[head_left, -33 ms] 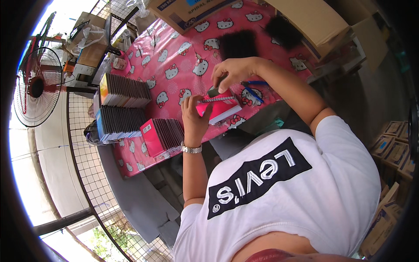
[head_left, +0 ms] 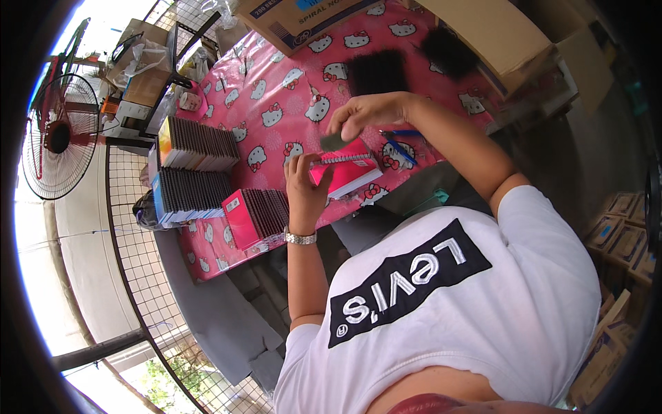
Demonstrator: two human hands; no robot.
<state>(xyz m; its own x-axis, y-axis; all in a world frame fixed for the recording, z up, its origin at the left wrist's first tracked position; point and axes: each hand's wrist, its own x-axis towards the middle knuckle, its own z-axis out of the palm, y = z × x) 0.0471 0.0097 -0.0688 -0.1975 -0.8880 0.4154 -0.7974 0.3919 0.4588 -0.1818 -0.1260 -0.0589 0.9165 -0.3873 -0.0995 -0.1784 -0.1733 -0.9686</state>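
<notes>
A pink notebook [head_left: 353, 172] with a spiral binding [head_left: 348, 159] lies before me on the pink table cover. My left hand [head_left: 307, 186], with a metal watch on its wrist, grips the notebook's left end, fingers and thumb around the end of the spiral. Just above the binding, my right hand [head_left: 362, 116] pinches a small dark greenish block [head_left: 332, 142]; whether the block touches the notebook I cannot tell. Blue-handled pliers [head_left: 400, 148] rest to the right of the notebook.
Stacked spiral notebooks stand at the left: pink [head_left: 256, 215], blue [head_left: 193, 195] and multicoloured [head_left: 200, 143]. Cardboard boxes sit at the back [head_left: 303, 24] and back right [head_left: 493, 41]. Black bristly-looking piles [head_left: 376, 71] lie on the patterned cover [head_left: 276, 103]. A fan [head_left: 58, 136] is far left.
My right hand has shifted slightly left with the block, and more of the block shows. My left hand stays at the notebook's end.
</notes>
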